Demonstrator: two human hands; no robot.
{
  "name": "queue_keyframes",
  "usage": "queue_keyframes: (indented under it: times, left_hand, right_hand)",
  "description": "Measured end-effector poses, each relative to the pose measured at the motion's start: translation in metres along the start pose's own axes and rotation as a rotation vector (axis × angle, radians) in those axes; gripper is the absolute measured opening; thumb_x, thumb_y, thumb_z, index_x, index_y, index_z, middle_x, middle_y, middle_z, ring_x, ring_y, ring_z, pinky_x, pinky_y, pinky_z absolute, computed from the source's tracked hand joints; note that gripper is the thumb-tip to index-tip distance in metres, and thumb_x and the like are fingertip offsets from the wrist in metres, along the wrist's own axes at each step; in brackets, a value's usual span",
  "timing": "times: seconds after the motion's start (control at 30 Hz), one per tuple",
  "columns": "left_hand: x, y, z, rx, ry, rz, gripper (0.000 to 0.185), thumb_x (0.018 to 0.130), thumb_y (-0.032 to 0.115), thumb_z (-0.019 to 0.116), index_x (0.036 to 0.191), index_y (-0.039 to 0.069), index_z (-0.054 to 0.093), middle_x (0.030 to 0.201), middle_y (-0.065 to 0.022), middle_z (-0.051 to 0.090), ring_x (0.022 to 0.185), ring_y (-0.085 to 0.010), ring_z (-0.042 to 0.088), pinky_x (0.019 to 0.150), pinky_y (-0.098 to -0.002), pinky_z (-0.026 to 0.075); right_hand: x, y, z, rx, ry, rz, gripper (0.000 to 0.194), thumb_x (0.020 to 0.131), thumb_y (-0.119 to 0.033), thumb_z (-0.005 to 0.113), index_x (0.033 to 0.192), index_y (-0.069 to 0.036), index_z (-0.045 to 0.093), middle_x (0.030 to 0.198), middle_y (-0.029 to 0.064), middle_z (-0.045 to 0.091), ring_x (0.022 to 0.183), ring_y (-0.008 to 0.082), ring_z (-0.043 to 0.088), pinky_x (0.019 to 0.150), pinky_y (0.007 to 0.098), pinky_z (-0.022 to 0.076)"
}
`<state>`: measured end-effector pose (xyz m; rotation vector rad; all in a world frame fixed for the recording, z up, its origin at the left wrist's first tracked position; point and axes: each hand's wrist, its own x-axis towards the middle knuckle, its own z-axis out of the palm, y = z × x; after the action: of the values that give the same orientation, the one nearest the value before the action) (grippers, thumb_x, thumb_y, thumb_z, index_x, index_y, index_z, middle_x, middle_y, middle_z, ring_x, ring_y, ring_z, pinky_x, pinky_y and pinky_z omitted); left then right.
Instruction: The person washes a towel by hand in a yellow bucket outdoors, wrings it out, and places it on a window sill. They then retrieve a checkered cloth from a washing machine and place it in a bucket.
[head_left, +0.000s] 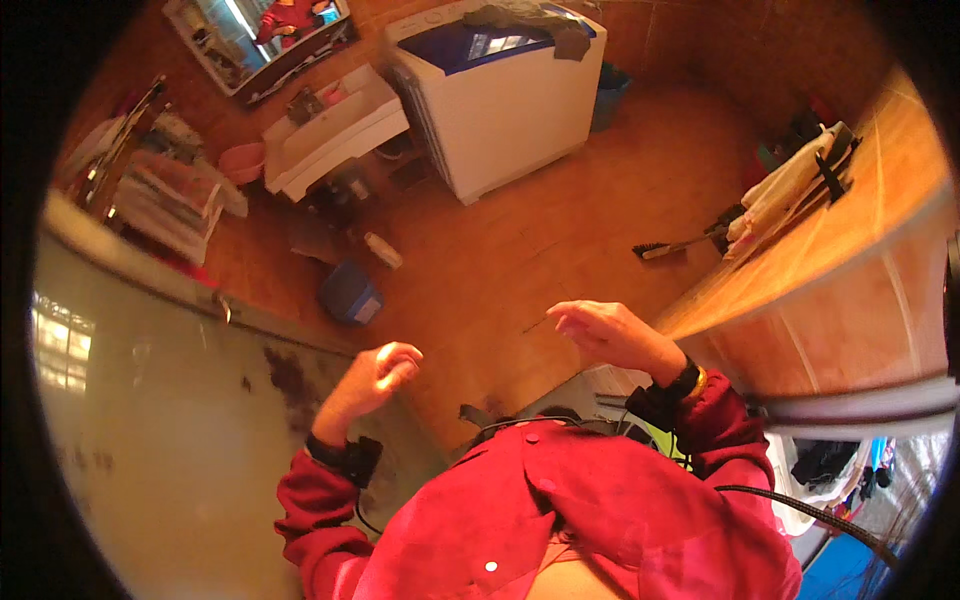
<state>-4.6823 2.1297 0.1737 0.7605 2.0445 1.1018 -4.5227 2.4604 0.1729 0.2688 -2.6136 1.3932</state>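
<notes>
My left hand (375, 381) is raised in front of my body with its fingers loosely curled and nothing seen in it. It is nearest to the pale door panel (165, 435), which has dark stains, and does not appear to touch it. Across from it, my right hand (611, 335) hangs over the orange-brown floor (480, 277), bent at the wrist, its fingers close together. I see no object in it, but its palm is partly hidden. Beyond the hands stands a white washing machine (517, 112) with a dark grey cloth (517, 19) draped over its top.
A white sink (337, 127) hangs below a framed mirror (262, 45). On the floor sit a blue container (351, 292) and a white bottle (383, 250). A brush (675, 246) juts out at right. Cloths (165, 195) hang at left. A black cable (810, 514) runs beside my right arm.
</notes>
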Motion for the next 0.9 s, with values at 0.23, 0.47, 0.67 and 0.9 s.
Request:
queue_keyframes:
  times: [0.23, 0.47, 0.67, 0.9]
  left_hand:
    - [0.208, 0.010, -0.146, -0.170, -0.115, 0.052, 0.020, 0.090, 0.014, 0.051, 0.105, 0.002, 0.056, 0.087, -0.0037, 0.059, 0.081, -0.0109, 0.057, 0.075, -0.0259, 0.047]
    - [0.405, 0.026, -0.203, -0.203, -0.027, 0.044, 0.024, 0.092, 0.022, 0.051, 0.109, 0.006, 0.055, 0.092, -0.0029, 0.061, 0.084, -0.0116, 0.059, 0.076, -0.0252, 0.047]
    - [0.546, 0.035, -0.244, -0.216, 0.023, -0.004, 0.040, 0.089, 0.031, 0.055, 0.120, 0.007, 0.047, 0.096, -0.0027, 0.059, 0.087, -0.0124, 0.058, 0.078, -0.0262, 0.046]
    - [0.759, 0.059, -0.298, -0.214, 0.090, -0.015, 0.072, 0.081, 0.044, 0.062, 0.135, 0.011, 0.028, 0.112, -0.0061, 0.053, 0.104, -0.0183, 0.052, 0.085, -0.0345, 0.042]
  right_hand:
    - [0.079, 0.076, -0.053, 0.033, 0.308, 0.232, 0.029, 0.086, -0.005, 0.054, 0.115, -0.006, 0.052, 0.087, 0.0109, 0.063, 0.077, 0.0164, 0.062, 0.065, 0.0268, 0.0487]
    - [0.151, 0.188, -0.130, 0.174, 0.578, 0.405, 0.031, 0.088, -0.005, 0.051, 0.119, -0.004, 0.048, 0.095, 0.0093, 0.062, 0.079, 0.0146, 0.062, 0.070, 0.0254, 0.0493]
    - [0.232, 0.250, -0.212, 0.061, 0.580, 0.420, 0.034, 0.089, -0.007, 0.050, 0.123, -0.005, 0.046, 0.100, 0.0103, 0.060, 0.080, 0.0145, 0.062, 0.071, 0.0257, 0.0491]
    - [0.316, 0.301, -0.272, 0.007, 0.792, 0.436, 0.036, 0.088, -0.005, 0.048, 0.125, -0.004, 0.045, 0.104, 0.0089, 0.058, 0.080, 0.0117, 0.059, 0.073, 0.0239, 0.0481]
